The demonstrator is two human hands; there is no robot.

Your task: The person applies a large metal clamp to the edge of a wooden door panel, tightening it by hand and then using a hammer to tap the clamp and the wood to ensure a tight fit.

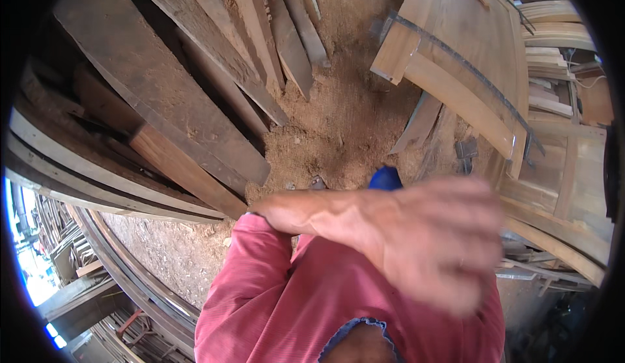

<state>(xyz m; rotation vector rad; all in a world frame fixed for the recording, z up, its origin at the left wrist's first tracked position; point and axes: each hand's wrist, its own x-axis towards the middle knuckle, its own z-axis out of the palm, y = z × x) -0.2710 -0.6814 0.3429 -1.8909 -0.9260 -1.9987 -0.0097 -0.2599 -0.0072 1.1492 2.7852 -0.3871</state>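
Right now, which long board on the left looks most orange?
The slim orange-brown board, just below the wide dusty board in the picture, one end near the pink sleeve. Its neighbours look greyer or darker.

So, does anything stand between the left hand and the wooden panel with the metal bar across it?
Nothing visible clearly blocks the left hand from the wooden panel. A dark block shows between them, apparently lower down; the metal bar crosses the panel itself.

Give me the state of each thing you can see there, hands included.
Left hand: raised before the chest, blurred, grip unclear
Right hand: not in view
Wooden panel: metal bar across it
Wide plank: dusty
Sawdust: strewn over the floor
Blue item: partly hidden
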